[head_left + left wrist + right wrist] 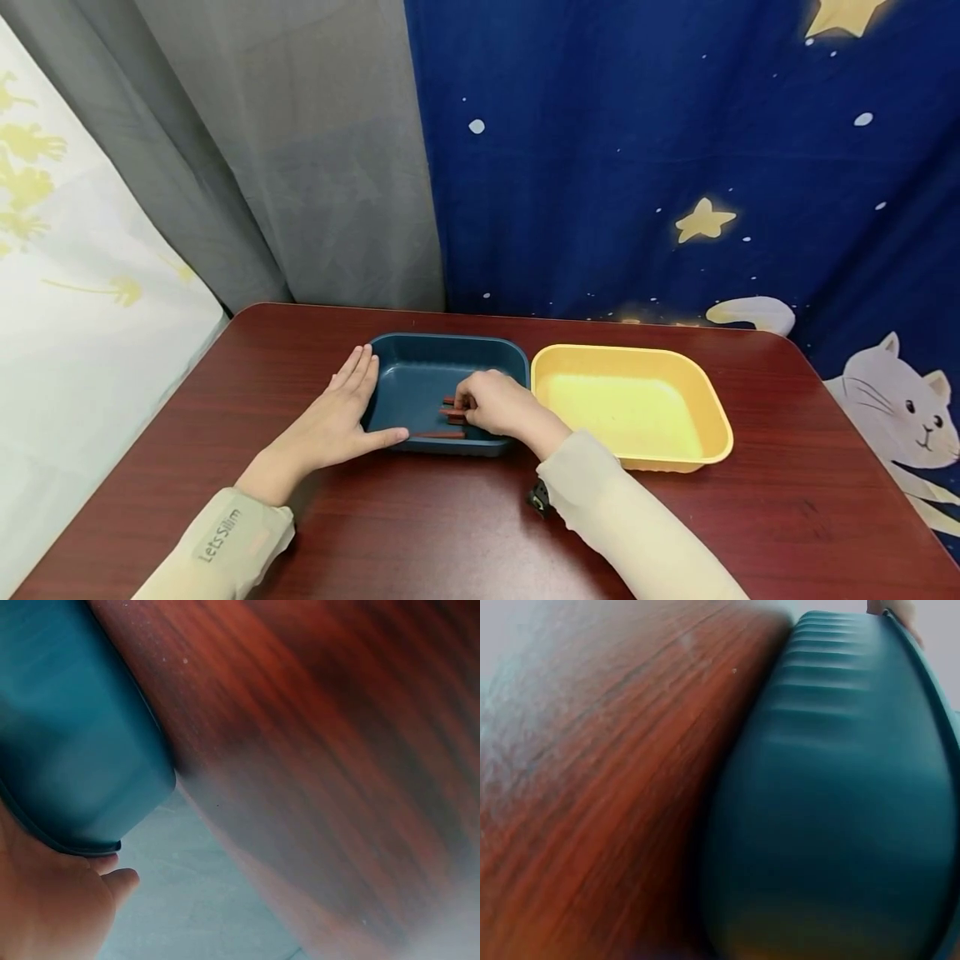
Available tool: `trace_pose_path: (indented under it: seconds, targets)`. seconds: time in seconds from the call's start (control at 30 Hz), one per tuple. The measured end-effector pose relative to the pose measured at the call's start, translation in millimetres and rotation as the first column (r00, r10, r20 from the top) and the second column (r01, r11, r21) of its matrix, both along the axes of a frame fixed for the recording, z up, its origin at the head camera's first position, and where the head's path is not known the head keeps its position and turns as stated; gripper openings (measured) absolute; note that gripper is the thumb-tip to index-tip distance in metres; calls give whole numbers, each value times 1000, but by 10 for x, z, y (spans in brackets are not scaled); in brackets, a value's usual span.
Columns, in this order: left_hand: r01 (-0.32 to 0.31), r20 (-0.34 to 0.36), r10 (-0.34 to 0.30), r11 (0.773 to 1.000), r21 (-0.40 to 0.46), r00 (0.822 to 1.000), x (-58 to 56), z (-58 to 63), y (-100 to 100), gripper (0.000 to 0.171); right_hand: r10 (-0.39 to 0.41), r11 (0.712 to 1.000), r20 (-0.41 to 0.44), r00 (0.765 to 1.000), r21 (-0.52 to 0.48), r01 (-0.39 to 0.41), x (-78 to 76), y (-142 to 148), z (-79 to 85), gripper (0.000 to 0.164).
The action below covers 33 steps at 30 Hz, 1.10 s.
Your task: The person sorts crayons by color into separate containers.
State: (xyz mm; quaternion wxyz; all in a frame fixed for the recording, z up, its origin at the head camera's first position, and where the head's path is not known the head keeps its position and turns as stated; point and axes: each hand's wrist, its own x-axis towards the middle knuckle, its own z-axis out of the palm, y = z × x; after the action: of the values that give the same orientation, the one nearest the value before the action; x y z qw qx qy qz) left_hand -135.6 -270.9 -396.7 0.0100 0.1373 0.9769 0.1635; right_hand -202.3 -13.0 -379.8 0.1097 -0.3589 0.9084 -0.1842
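Note:
My left hand (335,417) rests on the left end of the dark blue plastic bin (405,375), fingers straight along its outer side and thumb over the front rim. In the left wrist view, part of that hand (56,900) lies against the bin's rim. My right hand (501,403) reaches down inside the bin, its fingers curled and pinching a thin reddish-brown strip (452,412). Its fingertips are partly hidden behind the strip. Several similar strips lie on the bin floor, among them a longer strip (438,434) along the front wall.
A yellow bin (630,400) stands close against the blue bin's right end. Both are on a dark red wood-grain table (420,533). A small black object (538,497) shows under my right wrist. Grey and blue curtains (570,167) hang behind the table.

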Motion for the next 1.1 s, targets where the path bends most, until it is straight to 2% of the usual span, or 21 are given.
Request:
trace_pose_path:
  seconds: [0.23, 0.33, 0.57, 0.8, 1.1]
  targets:
    - [-1, 12, 1, 1000, 4, 1000, -1, -13, 4, 119, -57, 993, -70, 996, 95, 63, 30, -36, -65, 12]
    - [-3, 8, 3, 1000, 3, 1000, 2, -11, -4, 119, -72, 992, -77, 994, 98, 80, 43, -46, -63, 12]
    - [-1, -2, 1, 1000, 5, 1000, -6, -8, -5, 119, -65, 995, -93, 994, 67, 71, 83, -25, -32, 11]
    - [-7, 1, 7, 1000, 2, 1000, 13, -2, 6, 119, -70, 997, -70, 995, 29, 72, 146, 103, 61, 12]
    - [2, -22, -1, 1000, 3, 1000, 34, 9, -7, 118, -53, 996, -104, 993, -83, 44, 334, 461, 220, 28]
